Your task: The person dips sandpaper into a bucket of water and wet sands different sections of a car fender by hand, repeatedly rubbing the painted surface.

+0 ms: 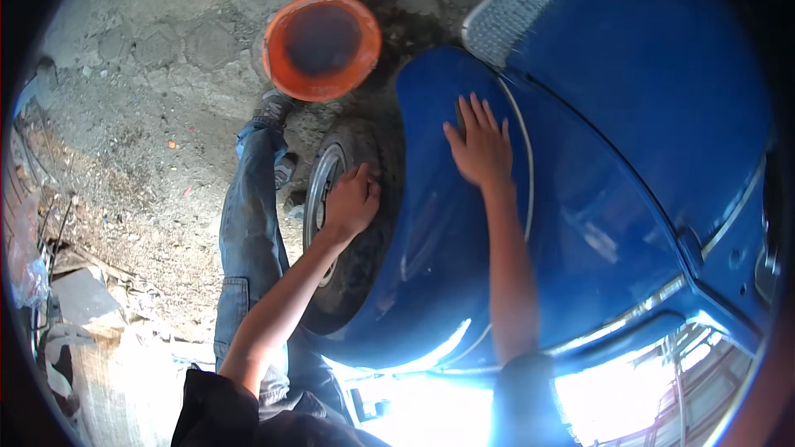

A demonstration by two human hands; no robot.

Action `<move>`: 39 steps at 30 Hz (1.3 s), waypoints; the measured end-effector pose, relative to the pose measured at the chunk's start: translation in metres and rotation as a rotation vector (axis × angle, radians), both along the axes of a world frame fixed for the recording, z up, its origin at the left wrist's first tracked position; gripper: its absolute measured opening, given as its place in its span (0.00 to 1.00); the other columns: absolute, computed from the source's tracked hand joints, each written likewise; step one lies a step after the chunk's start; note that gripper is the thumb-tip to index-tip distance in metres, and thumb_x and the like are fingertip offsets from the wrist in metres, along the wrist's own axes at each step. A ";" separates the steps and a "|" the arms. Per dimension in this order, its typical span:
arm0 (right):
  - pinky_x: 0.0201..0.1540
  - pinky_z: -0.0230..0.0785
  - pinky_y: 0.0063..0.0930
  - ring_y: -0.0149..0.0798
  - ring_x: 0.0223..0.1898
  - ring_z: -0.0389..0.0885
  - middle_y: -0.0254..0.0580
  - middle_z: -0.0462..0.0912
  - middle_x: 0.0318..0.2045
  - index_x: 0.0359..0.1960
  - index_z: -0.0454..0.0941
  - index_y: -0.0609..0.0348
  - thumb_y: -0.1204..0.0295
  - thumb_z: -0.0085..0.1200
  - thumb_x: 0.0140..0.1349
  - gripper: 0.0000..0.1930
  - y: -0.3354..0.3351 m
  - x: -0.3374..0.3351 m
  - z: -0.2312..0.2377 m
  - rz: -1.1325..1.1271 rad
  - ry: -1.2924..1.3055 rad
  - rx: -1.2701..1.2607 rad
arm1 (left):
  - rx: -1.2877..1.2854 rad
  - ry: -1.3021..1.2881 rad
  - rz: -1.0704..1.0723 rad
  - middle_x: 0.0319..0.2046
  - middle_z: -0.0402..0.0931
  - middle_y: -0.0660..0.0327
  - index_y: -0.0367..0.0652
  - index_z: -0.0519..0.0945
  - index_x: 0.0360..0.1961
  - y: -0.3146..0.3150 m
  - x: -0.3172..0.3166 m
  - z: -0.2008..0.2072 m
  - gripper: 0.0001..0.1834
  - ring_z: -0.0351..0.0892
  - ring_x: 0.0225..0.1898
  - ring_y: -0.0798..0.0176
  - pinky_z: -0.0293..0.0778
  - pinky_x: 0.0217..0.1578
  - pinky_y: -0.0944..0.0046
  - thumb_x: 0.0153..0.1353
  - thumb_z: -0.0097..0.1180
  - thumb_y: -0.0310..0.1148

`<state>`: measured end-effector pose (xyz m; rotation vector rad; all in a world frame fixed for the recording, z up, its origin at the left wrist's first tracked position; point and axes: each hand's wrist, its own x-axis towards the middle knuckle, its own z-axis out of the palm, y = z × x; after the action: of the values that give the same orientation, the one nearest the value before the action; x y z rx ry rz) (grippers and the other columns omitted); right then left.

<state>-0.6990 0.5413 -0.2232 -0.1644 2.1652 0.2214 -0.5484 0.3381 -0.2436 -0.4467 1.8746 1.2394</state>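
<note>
My right hand (pixel 482 145) lies over the curved blue fender (pixel 443 199) of a vehicle, fingers stretched forward and thumb out to the left. A small dark pad (pixel 460 118) shows between thumb and index finger, pressed to the paint; most of it is hidden under the hand. Further left, my left hand (pixel 354 200) is loosely closed beside the black tyre (pixel 358 269) and in front of its silver wheel rim (pixel 319 186). Its fingers curl in, and nothing shows in them. Whether it touches the tyre I cannot tell.
An orange basin (pixel 276 62) of dark liquid stands on the rough ground ahead. Blue body panels (pixel 629 116) spread to the right, with a ribbed light-coloured panel (pixel 522 12) at the far end. Scrap and a pale board (pixel 83 298) lie at left. My jeans-clad leg (pixel 248 223) is beside the wheel.
</note>
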 end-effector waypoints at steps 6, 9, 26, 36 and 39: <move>0.75 0.39 0.58 0.49 0.77 0.48 0.44 0.54 0.75 0.75 0.55 0.50 0.48 0.36 0.74 0.33 0.006 0.110 0.173 -0.169 0.220 0.077 | 0.185 0.109 0.103 0.39 0.80 0.51 0.42 0.75 0.48 0.033 -0.033 0.024 0.13 0.81 0.43 0.43 0.76 0.44 0.48 0.64 0.46 0.30; 0.74 0.40 0.61 0.51 0.76 0.49 0.46 0.55 0.75 0.74 0.56 0.52 0.48 0.36 0.74 0.33 0.010 0.114 0.166 -0.213 0.223 0.101 | 0.214 0.005 0.166 0.37 0.79 0.49 0.41 0.75 0.48 0.033 -0.037 0.018 0.13 0.82 0.41 0.44 0.74 0.42 0.49 0.65 0.45 0.31; 0.78 0.34 0.46 0.37 0.78 0.41 0.33 0.48 0.77 0.75 0.54 0.48 0.42 0.34 0.71 0.37 -0.025 -0.052 -0.123 0.229 -0.241 0.206 | 0.212 -0.207 0.387 0.35 0.81 0.52 0.41 0.77 0.49 0.023 -0.028 -0.016 0.15 0.82 0.41 0.53 0.73 0.44 0.59 0.65 0.43 0.30; 0.71 0.46 0.63 0.50 0.75 0.55 0.46 0.60 0.73 0.73 0.60 0.53 0.48 0.44 0.69 0.35 -0.014 0.139 0.187 -0.226 0.298 0.019 | 0.368 -0.105 0.436 0.35 0.78 0.60 0.39 0.78 0.47 0.041 -0.059 0.014 0.16 0.76 0.36 0.66 0.70 0.42 0.66 0.65 0.39 0.29; 0.71 0.46 0.63 0.54 0.74 0.55 0.49 0.58 0.73 0.74 0.58 0.53 0.49 0.43 0.69 0.35 -0.016 0.194 0.209 -0.296 0.376 0.070 | 0.369 -0.101 0.438 0.34 0.79 0.59 0.39 0.78 0.46 0.039 -0.052 0.004 0.16 0.77 0.36 0.66 0.71 0.42 0.66 0.66 0.39 0.30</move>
<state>-0.5055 0.5255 -0.0141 0.2571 2.5150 0.1665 -0.5999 0.3773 -0.2397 -0.7240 1.4591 1.7748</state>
